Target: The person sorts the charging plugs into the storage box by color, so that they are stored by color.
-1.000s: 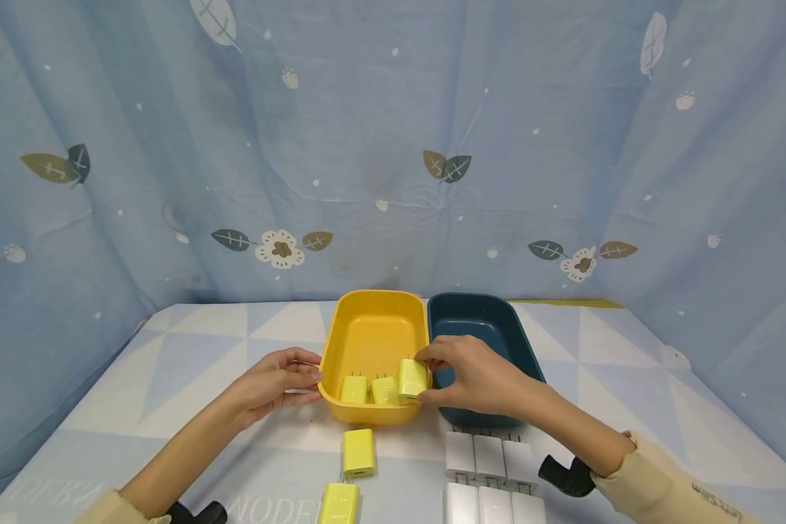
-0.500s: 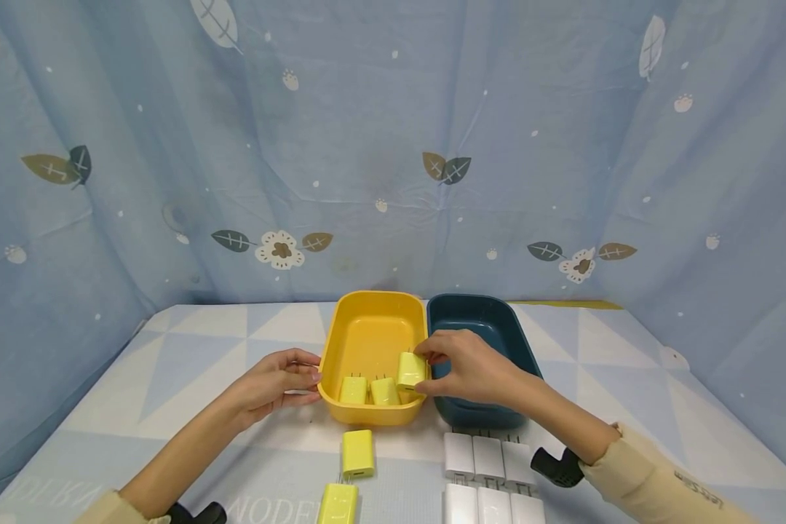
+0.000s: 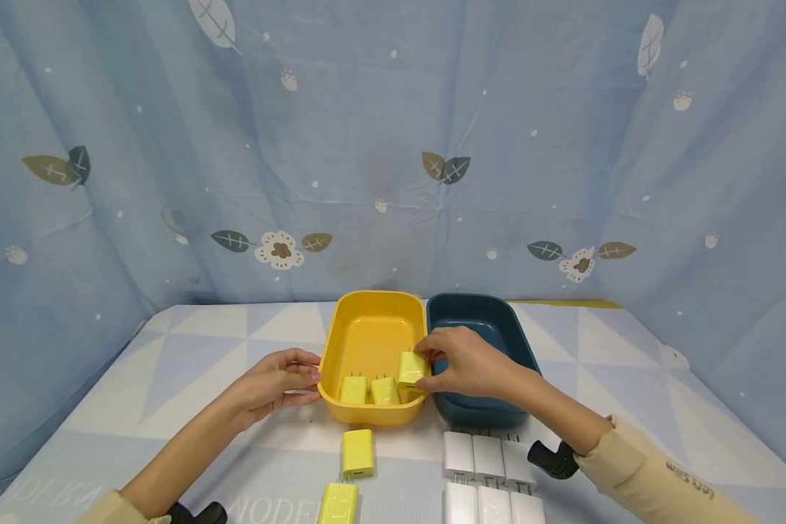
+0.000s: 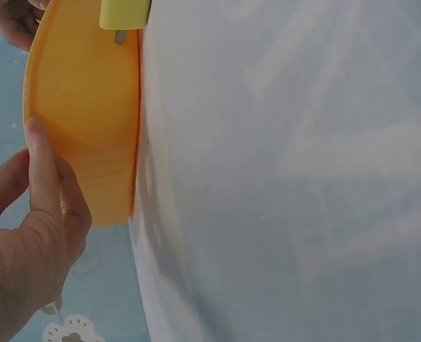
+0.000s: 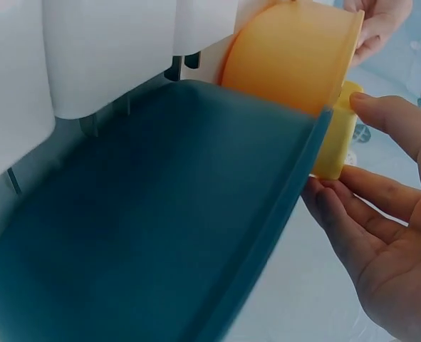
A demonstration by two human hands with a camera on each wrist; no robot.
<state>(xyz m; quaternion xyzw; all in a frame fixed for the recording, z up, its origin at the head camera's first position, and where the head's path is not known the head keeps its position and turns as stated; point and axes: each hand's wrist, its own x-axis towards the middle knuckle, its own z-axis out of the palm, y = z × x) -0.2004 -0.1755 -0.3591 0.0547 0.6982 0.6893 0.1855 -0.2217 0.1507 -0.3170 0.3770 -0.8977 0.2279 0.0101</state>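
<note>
Held yellow charger [image 3: 411, 370]: pinched by the right hand [image 3: 465, 365], thumb opposed to fingers; positioned over the near right part of the yellow bin [image 3: 375, 340]. Contact with the bin floor — cannot be told.
Pinch, why: sides gripped, apparently so the prongs are left free.
Left hand [image 3: 278, 380]: fingers loosely extended against the bin's outer left wall, nothing seen clasped; bin presumably being steadied.
Yellow chargers in bin: 2, left charger [image 3: 354, 390] and middle charger [image 3: 384, 391], placed at the near end, prongs pointed away.
Yellow chargers on table [image 3: 190, 378]: 2, upper charger [image 3: 358, 453] just in front of the bin, lower charger [image 3: 338, 503] cut by the frame.
White chargers [image 3: 488, 457]: 6, set in 2 rows of 3 before the dark teal bin [image 3: 474, 320]; prongs turned away, so bodies are likely easily grasped.
Bins: placed side by side, probably for equal reach.
Left wrist view: 1 metal prong [image 4: 120, 37] is shown on a yellow charger beside the bin — bin contents are hidden.
Right wrist view: held charger's body is seen past the rims, detail lost from above.
</note>
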